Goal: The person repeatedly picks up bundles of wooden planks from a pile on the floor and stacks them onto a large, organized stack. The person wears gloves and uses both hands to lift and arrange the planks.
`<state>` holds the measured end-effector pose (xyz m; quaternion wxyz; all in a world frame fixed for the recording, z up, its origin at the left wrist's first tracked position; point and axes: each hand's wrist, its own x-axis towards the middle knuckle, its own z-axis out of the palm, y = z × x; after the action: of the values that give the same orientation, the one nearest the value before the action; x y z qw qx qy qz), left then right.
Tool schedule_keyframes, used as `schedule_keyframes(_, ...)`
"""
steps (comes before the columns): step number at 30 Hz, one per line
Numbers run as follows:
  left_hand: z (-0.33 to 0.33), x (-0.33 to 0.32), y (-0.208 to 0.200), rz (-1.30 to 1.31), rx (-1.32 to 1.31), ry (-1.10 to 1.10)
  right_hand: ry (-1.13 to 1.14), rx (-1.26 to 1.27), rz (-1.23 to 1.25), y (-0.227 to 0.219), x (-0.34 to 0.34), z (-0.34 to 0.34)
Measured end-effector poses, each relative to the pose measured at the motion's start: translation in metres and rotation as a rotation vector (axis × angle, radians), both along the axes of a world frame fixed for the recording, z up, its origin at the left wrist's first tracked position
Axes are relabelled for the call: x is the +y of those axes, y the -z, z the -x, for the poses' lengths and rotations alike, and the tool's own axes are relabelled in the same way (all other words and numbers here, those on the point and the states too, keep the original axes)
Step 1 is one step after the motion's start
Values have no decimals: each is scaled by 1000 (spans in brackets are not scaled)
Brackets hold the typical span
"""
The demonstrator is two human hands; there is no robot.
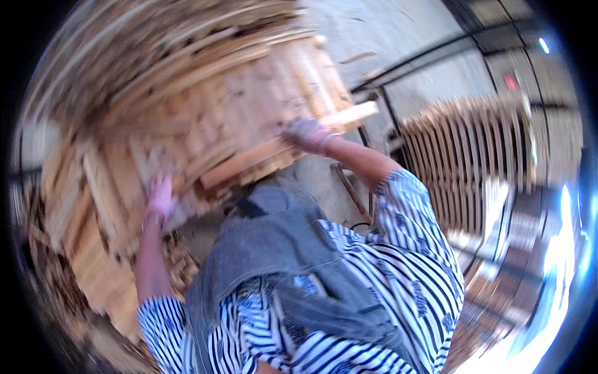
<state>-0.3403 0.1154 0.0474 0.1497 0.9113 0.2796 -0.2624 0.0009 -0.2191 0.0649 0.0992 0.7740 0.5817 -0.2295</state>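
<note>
My right hand [305, 134], in a greyish-pink glove, is closed over a long wooden board [249, 162] at the near edge of a wide wooden stack. One pale end of that board juts out past the stack's right side. My left hand [162, 198], in a pink glove, is at the left part of the wood, beside several loose planks [103, 190]. Its fingers are smeared by motion, so their grip does not show. Under and beyond both hands spreads a surface of boards laid side by side [249, 93].
Behind the boards rises a large pile of stacked timber [168, 37]. To the right stands a slatted stack of wood [470, 146] near dark metal bars [417, 59]. Wood scraps [180, 262] lie low at the left, and grey concrete floor [386, 28] shows at the back.
</note>
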Motion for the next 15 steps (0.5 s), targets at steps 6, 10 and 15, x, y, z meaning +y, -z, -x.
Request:
schedule_keyframes(6,-4,0,2,-90,146,31,242,108,-44,1,1,3)
schedule_keyframes(10,0,1,1,-17,127,12,140,135,-70,4,1,0)
schedule_keyframes(15,-2,-3,-6,-19,146,-89,50,154,-270,-9,10,6)
